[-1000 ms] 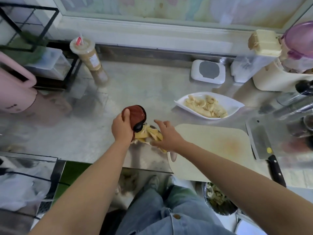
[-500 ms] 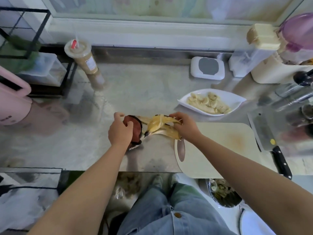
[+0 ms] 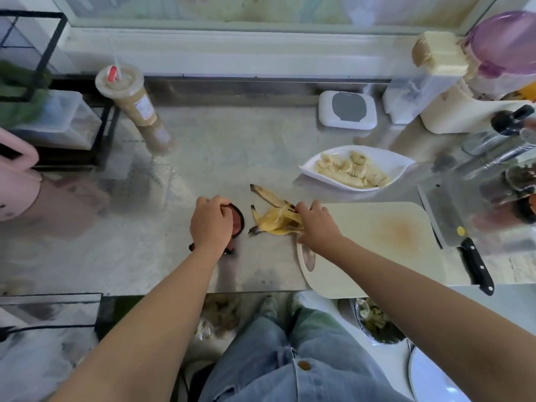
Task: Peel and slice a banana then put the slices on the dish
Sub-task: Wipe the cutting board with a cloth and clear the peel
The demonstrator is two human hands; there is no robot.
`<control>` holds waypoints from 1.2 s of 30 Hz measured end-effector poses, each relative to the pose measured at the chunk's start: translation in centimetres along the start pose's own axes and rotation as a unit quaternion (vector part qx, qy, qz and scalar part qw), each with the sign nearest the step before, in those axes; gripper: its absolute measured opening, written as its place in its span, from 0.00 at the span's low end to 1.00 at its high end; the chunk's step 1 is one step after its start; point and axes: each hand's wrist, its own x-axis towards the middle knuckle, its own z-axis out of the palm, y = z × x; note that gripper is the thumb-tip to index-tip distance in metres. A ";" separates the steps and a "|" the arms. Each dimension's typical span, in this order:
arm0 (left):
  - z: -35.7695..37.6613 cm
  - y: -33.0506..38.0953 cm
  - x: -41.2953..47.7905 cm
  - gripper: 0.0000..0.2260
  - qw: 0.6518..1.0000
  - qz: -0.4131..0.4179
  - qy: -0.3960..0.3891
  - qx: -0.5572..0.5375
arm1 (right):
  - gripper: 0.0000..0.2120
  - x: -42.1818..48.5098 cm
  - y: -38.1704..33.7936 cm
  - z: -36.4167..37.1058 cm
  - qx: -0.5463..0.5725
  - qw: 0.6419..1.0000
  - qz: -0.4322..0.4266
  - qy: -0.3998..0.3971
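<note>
1. The slices (image 3: 352,171) lie heaped on the dish (image 3: 401,165) as pale, soft-looking rounds that overlap. Judging from that, the cutting looks done and only clearing up is left.
2. The dish is white, glossy and leaf-shaped, with pointed ends and a shallow rim. It stands on the counter (image 3: 203,169) just beyond the board (image 3: 377,248), apart from both hands.
3. The peel (image 3: 274,223) lies splayed on the counter between the hands. It is limp and yellow, with dark tips and a stringy inside.
4. The right hand (image 3: 317,226) has its fingers curled over the peel's right end and grips it at the board's left edge.
5. The left hand (image 3: 210,224) is curled over a red disc (image 3: 238,224) with a black rim and holds it on the counter. I cannot tell what the disc is.
6. Lifted by one end, the limp peel could tear or drop a strip, and it could smear the smooth, reflective steel.
7. If the right arm swings back toward the dish it could knock it, and the low rim would hardly stop the slippery slices.
8. The board is cream and smooth, with rounded corners and an orange stain. Its near edge seems to overhang the counter, so weight there could tip it.
9. The cleaver (image 3: 443,219) has a broad steel blade and a black riveted handle, and it lies right of the board. Its handle reaches the counter's edge, where a forearm could catch it.
</note>
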 end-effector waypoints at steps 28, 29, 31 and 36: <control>5.5 14.3 -2.1 0.11 0.868 0.081 -0.360 -0.332 | 0.29 -5.3 6.6 -6.2 0.534 0.843 -0.004 0.068; 5.7 15.0 -2.5 0.11 0.862 0.052 -0.362 -0.351 | 0.32 -5.8 7.1 -6.1 0.541 0.840 -0.005 0.038; 6.4 16.5 -3.2 0.13 0.846 0.010 -0.384 -0.371 | 0.34 -6.8 8.3 -5.8 0.562 0.827 -0.011 -0.019; 7.8 20.3 -6.5 0.19 0.741 -0.046 -0.504 -0.442 | 0.42 -8.7 11.7 -4.1 0.609 0.793 0.017 0.004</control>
